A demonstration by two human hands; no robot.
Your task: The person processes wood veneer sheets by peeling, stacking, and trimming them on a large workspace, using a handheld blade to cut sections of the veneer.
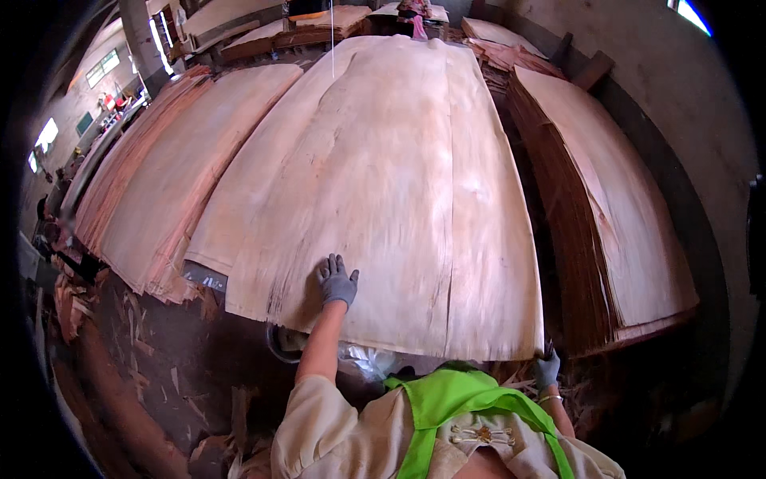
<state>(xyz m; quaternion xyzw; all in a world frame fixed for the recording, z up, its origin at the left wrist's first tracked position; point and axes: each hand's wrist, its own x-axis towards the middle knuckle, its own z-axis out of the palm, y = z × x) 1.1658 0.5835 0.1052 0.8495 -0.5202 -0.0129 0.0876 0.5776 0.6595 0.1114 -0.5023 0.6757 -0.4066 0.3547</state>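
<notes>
A long, pale wood veneer sheet [383,184] lies in front of me, with a lengthwise seam or split right of its middle and dark, rough streaks near its left side. My left hand [337,283], in a grey glove, rests flat on its near left part with the fingers spread. At the near right corner, my right hand [547,369], also gloved in grey, is closed at the sheet's edge; its fingertips are dark and partly hidden. Another pale sheet [231,215] shows from under the left edge.
Tall veneer stacks stand on the left [183,152] and on the right [614,199], with a narrow dark gap beside the right one. Scraps of veneer [136,343] litter the floor at left. Clear plastic [371,359] shows below the near edge. A person [415,12] is at the far end.
</notes>
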